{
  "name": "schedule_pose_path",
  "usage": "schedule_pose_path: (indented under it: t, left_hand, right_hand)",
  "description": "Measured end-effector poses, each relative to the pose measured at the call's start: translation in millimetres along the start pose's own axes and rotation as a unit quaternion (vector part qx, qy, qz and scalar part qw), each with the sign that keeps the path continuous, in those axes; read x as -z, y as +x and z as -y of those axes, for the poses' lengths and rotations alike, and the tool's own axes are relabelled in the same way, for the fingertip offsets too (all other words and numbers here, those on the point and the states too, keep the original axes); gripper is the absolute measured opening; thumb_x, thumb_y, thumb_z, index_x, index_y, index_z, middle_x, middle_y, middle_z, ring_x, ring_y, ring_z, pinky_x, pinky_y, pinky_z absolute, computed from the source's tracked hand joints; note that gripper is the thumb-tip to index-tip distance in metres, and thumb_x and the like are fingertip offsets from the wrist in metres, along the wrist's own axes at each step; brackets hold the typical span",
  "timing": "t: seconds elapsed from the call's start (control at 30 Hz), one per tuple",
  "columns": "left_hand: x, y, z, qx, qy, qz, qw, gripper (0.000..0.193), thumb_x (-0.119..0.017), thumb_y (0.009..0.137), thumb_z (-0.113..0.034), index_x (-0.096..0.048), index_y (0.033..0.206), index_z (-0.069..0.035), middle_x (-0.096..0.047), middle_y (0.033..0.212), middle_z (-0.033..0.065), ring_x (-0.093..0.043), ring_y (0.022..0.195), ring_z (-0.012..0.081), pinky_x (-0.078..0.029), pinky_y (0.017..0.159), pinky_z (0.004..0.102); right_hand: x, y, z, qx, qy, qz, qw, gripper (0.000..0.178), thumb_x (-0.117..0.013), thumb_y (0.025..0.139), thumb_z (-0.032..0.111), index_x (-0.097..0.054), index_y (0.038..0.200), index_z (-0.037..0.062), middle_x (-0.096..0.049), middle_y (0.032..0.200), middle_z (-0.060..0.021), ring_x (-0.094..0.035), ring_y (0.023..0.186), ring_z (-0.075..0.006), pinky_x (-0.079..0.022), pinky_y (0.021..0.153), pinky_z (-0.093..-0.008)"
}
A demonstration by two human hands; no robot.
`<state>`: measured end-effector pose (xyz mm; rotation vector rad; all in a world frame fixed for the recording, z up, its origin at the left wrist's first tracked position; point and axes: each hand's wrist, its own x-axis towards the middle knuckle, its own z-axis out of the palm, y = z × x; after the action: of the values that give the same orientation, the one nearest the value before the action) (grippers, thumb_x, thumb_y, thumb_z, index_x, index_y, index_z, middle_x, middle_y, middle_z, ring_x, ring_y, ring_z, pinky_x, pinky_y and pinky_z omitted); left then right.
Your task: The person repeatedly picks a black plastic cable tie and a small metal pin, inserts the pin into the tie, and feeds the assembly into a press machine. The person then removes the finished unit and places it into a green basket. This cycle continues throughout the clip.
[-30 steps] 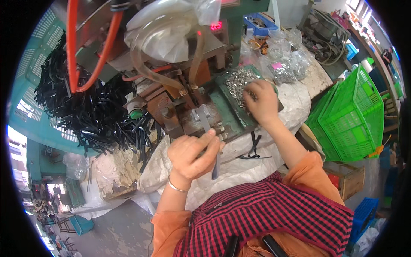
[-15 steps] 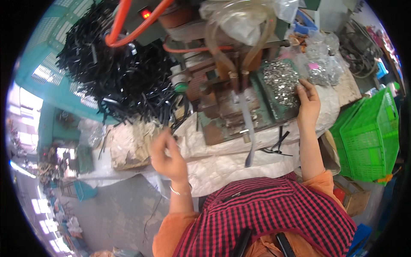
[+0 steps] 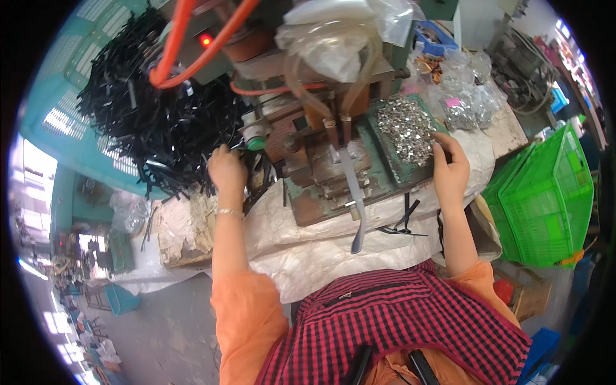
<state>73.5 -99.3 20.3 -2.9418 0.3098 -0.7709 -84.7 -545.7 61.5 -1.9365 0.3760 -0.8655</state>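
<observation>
My left hand is at the near edge of a big pile of black eyeglass temples, fingers curled down among them; what they grip is hidden. My right hand rests at the right edge of a green tray heaped with small shiny metal parts. Its thumb and forefinger are bent together; anything between them is too small to make out. Between my hands stands a green press machine. One dark, translucent eyeglass temple lies in its fixture, its bent tip pointing toward me.
A green button sits on the machine's left side, below an orange hose. Several loose black temples lie on the white cloth. Bags of metal parts are at the far right, above a green crate.
My left hand has moved away from me, up to the edge of the black pile. My right hand stays by the metal parts, its fingers more bent. The whole view has shifted slightly.
</observation>
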Motion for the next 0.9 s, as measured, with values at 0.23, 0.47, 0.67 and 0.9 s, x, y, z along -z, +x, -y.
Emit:
schedule_pose_path:
  t: [0.23, 0.47, 0.67, 0.9]
  left_hand:
    - [63, -26, 50, 0.186, -0.007, 0.131, 0.974, 0.012, -0.077, 0.073, -0.01, -0.077, 0.082, -0.003, -0.072, 0.082, 0.0125, -0.069, 0.077, 0.0304, -0.056, 0.071, 0.0405]
    - [61, -44, 24, 0.39, -0.679, 0.138, 0.607, 0.009, -0.074, 0.09, -0.005, -0.068, 0.095, -0.009, -0.069, 0.081, 0.0018, -0.059, 0.065, 0.0091, -0.044, 0.058, 0.0234]
    - [115, -36, -52, 0.37, -0.891, 0.04, 0.261, 0.014, -0.063, 0.103, -0.026, -0.063, 0.1, -0.012, -0.068, 0.089, 0.0027, -0.058, 0.064, 0.0078, -0.041, 0.05, 0.0188]
    - [195, -36, -142, -0.06, -0.588, -0.261, 0.763, 0.011, -0.07, 0.089, 0.005, -0.069, 0.096, -0.003, -0.071, 0.099, 0.0188, -0.07, 0.077, 0.0225, -0.055, 0.06, 0.0313]
  right_hand:
    - [7, -9, 55, -0.011, 0.1, 0.138, 0.985, 0.015, -0.07, 0.09, 0.003, -0.077, 0.104, 0.0018, -0.076, 0.098, -0.0082, -0.07, 0.092, -0.0163, -0.053, 0.086, -0.0285]
    - [-74, -14, 109, 0.015, 0.275, 0.19, 0.942, 0.033, -0.071, 0.088, 0.001, -0.066, 0.121, -0.0016, -0.073, 0.105, -0.008, -0.068, 0.098, -0.0157, -0.053, 0.089, -0.0297]
    - [-80, -19, 117, -0.061, 0.372, 0.194, 0.905, 0.046, -0.07, 0.089, -0.002, -0.056, 0.132, -0.0034, -0.07, 0.105, -0.0074, -0.065, 0.097, -0.0103, -0.052, 0.086, -0.0264]
    - [-50, -27, 155, -0.049, 0.335, 0.246, 0.908, 0.053, -0.065, 0.089, -0.004, -0.051, 0.139, -0.0033, -0.066, 0.123, -0.0126, -0.066, 0.109, -0.0176, -0.051, 0.097, -0.0309]
